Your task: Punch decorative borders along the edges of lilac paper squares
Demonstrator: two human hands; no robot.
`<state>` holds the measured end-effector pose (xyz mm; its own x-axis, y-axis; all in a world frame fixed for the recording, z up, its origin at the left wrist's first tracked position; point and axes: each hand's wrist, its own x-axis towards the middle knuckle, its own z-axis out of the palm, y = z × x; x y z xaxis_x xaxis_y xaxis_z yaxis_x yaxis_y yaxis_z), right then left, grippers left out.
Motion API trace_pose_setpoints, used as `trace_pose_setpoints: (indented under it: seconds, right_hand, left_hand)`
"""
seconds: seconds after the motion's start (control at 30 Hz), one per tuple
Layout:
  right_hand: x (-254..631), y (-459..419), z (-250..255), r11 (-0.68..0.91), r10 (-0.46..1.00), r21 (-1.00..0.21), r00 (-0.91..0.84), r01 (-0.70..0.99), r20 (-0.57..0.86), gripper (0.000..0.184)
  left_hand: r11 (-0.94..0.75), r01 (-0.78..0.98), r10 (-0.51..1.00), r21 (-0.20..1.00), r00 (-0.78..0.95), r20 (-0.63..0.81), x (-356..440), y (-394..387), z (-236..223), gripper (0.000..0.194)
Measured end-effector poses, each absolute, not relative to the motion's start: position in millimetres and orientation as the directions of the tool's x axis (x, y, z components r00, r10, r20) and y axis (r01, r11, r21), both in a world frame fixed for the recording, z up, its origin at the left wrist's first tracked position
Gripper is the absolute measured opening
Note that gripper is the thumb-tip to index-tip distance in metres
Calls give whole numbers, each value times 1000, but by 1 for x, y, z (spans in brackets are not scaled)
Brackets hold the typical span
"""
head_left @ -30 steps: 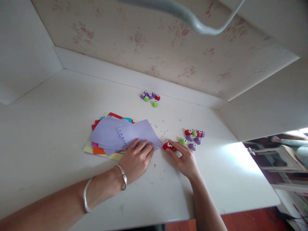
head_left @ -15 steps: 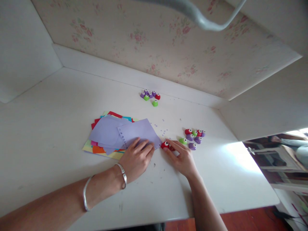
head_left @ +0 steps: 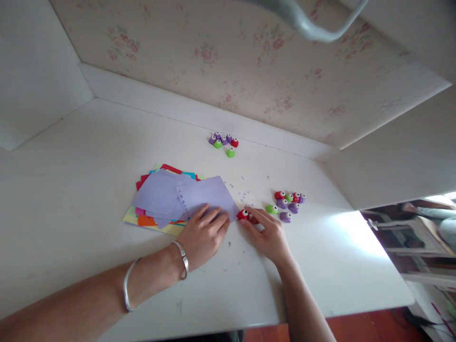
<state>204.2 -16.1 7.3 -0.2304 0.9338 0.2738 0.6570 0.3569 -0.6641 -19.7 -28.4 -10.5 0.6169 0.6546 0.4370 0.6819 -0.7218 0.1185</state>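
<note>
Red punch at the corner of my purple sheet.
My right hand (head_left: 269,237) grips the red punch (head_left: 243,215) between thumb and fingers, right by the corner of the purple sheet (head_left: 208,192); my left hand (head_left: 206,232) lies flat on that sheet, grasping nothing. I'd call this lining up the punch (whether paper sits inside it, I can't tell), which calls for a steady sheet and a squared edge. Beyond lie purple bits (head_left: 244,193), then more punches (head_left: 282,204).
</note>
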Motion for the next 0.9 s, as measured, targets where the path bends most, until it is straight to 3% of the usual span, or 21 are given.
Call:
trace_pose_setpoints:
  seconds: [0.9]
  right_hand:
    - [210, -15, 1, 440, 896, -605, -285, 663, 340, 27]
  left_hand:
    - [-729, 670, 659, 141, 631, 408, -20, -28, -9, 28]
